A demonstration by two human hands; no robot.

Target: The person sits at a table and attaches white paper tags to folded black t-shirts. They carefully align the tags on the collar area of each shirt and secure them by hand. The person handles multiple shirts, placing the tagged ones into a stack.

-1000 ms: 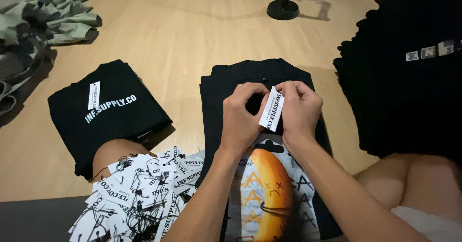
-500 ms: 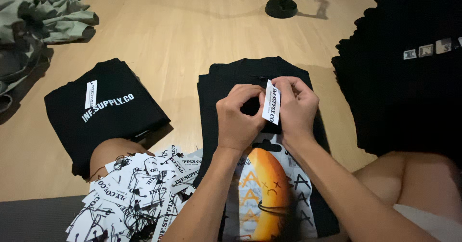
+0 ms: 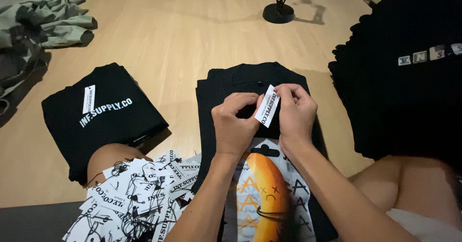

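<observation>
Both hands are up over the folded black T-shirt (image 3: pixel 250 78) lying on the wooden floor (image 3: pixel 192 35) in front of the person. The right hand (image 3: pixel 296 114) pinches a white paper hang tag (image 3: pixel 267 105) between thumb and fingers, tag tilted, its lower end free. The left hand (image 3: pixel 236 121) is curled right beside it, fingertips closed together at the tag's near edge; whether it grips a string or the shirt collar is too small to tell.

There is open floor beyond the shirt, running to a black lamp base (image 3: pixel 278 13) near the far edge. To the left lies another folded black shirt (image 3: pixel 103 114) with white lettering and its own tag, a clear strip of floor between the two. To the right a tall stack of black garments (image 3: pixel 409 78) crowds close and runs out of view. A heap of loose white tags (image 3: pixel 134 198) spreads by the left knee, cut off below. Olive-green clothes (image 3: pixel 43 15) bunch in the far left corner.
</observation>
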